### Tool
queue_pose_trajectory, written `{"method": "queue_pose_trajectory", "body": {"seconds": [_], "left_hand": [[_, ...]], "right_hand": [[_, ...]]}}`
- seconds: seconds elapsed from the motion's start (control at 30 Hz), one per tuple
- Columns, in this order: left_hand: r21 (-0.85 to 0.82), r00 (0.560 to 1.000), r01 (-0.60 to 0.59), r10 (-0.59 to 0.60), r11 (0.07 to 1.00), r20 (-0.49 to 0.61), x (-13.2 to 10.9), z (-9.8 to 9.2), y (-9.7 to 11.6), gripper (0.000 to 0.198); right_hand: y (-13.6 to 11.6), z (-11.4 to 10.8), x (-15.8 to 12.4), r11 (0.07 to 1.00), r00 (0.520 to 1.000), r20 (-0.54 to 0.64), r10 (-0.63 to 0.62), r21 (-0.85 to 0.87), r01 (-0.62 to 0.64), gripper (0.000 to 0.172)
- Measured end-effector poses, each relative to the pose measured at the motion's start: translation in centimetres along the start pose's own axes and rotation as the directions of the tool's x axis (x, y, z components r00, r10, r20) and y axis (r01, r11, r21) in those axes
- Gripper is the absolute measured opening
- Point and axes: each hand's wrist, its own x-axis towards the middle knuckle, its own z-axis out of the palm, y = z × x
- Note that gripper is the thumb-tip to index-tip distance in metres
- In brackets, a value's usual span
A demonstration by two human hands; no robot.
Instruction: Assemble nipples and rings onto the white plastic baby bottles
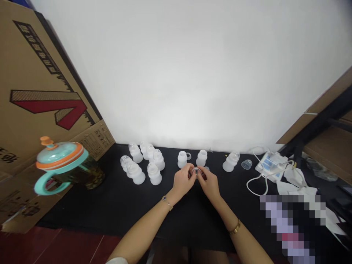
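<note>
My left hand (183,179) and my right hand (209,181) meet over the middle of the black table. Their fingertips pinch a small whitish bottle ring (196,169) from both sides; the fingers hide part of it. Just beyond stand two white baby bottles without tops, the left bottle (182,160) and the right bottle (201,158). A pale ring (188,156) lies against the left one. Behind my right fingers, a small clear piece (207,169) is mostly covered. Further right are a capped bottle (231,162) and a loose clear cap (246,164).
Several capped white bottles (135,173) stand grouped at left. A large jug (79,172) with a teal and orange lid is beside cardboard boxes (49,73). A power strip (271,165), white cables and papers clutter the right. A white wall (192,73) rises behind the table.
</note>
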Motion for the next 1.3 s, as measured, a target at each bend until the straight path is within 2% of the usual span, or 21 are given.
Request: {"method": "queue_pose_trajectory", "body": {"seconds": [0.1, 0.83, 1.3], "left_hand": [[0.009, 1.0, 0.019, -0.019, 1.0, 0.011, 0.03, 0.03, -0.05, 0.015], [0.008, 0.998, -0.054, 0.054, 0.999, -0.024, -0.06, -0.09, -0.15, 0.017], [-0.024, 0.992, -0.105, 0.103, 0.994, -0.073, -0.11, -0.02, -0.22, 0.015]], "right_hand": [[0.09, 0.05, -0.01, 1.0, 1.0, 0.003, 0.011, 0.007, -0.011, 0.026], [0.26, 0.08, 0.03, 0.996, 0.999, 0.021, 0.04, 0.073, -0.042, 0.03], [0.7, 0.27, 0.13, 0.977, 0.998, 0.018, 0.068, 0.2, -0.07, 0.027]]}}
